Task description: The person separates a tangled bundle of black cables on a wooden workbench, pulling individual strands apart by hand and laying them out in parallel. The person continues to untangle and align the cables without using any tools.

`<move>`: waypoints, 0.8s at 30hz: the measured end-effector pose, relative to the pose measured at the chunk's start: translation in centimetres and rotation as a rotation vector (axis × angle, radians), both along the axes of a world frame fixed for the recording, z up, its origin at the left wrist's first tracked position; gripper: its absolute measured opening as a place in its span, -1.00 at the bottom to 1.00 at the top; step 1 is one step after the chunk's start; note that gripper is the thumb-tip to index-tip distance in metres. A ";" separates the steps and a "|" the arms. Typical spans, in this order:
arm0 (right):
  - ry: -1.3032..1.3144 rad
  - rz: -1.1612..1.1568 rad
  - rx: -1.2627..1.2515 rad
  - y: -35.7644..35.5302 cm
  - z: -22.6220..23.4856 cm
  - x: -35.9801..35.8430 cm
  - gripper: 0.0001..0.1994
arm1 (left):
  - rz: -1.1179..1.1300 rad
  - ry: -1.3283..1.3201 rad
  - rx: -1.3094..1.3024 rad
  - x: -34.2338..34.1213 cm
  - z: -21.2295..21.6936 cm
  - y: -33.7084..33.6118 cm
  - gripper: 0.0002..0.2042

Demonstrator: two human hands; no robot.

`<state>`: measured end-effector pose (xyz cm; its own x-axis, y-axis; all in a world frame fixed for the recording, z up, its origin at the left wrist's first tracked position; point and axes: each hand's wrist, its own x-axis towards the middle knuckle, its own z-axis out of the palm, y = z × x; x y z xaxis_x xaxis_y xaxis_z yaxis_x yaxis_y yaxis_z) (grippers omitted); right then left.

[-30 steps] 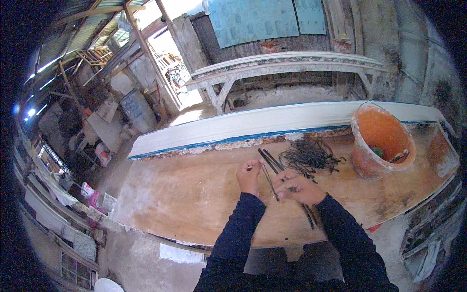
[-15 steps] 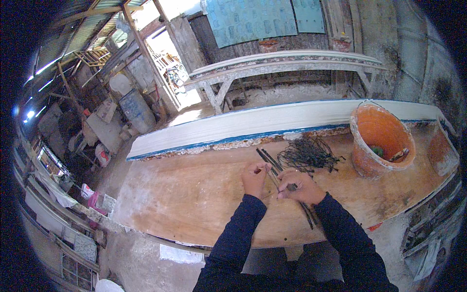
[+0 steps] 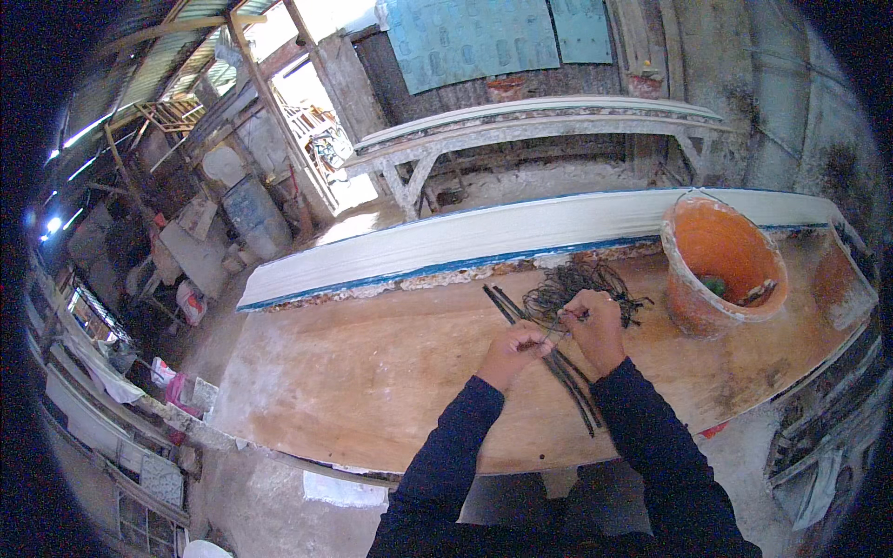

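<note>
My left hand (image 3: 511, 354) and my right hand (image 3: 597, 329) are held close together over the wooden tabletop (image 3: 372, 372). Both have their fingers pinched, and a thin dark strand seems to run between the fingertips. Its far ends are too small to make out. Under the hands, long thin dark rods (image 3: 579, 402) lie slantwise on the wood, partly covered by my fingers. Just beyond my right hand is a loose tangle of black strands (image 3: 564, 285), many with knotted or looped ends.
An orange bucket (image 3: 693, 312), crusted with pale residue, stands right of the tangle. Behind runs a long white moulding with a blue edge (image 3: 419, 244). A curved orange piece (image 3: 845, 288) sits at the table's right end. Farther back are a whitish bench (image 3: 521, 130) and a blue drum (image 3: 256, 216).
My right hand has risen away from the rods toward the tangle, fingers now pinched higher. My left hand has shifted right and slightly nearer, over the rods. The view has turned slightly.
</note>
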<state>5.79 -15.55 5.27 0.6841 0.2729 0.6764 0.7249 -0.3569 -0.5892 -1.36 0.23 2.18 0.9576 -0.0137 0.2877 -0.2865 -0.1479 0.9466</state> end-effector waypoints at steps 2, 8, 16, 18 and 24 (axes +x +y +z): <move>0.060 -0.028 0.056 0.1 -0.3 0.3 -0.88 | -0.127 0.070 -0.094 0.0 -0.2 -0.3 -0.93; 0.108 -0.096 0.134 0.2 -1.5 1.3 -0.90 | -0.332 -0.007 -0.064 -0.5 0.5 -1.5 -0.93; 0.008 -0.132 0.112 0.3 -1.2 1.5 -0.87 | -0.221 -0.086 0.081 -1.4 1.6 -2.1 -0.92; -0.041 -0.103 0.089 -0.1 -1.5 1.9 -0.86 | -0.257 -0.044 -0.017 -1.5 1.8 -2.5 -0.93; -0.091 -0.142 0.132 0.1 -0.7 1.4 -0.88 | -0.236 -0.116 0.060 -1.6 1.6 -2.5 -0.91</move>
<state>7.23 -15.42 4.60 0.6442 0.0829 0.7604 0.7249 -0.3834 -0.5723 -2.95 -2.27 3.77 0.8865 -0.2530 0.3876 -0.4261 -0.1193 0.8968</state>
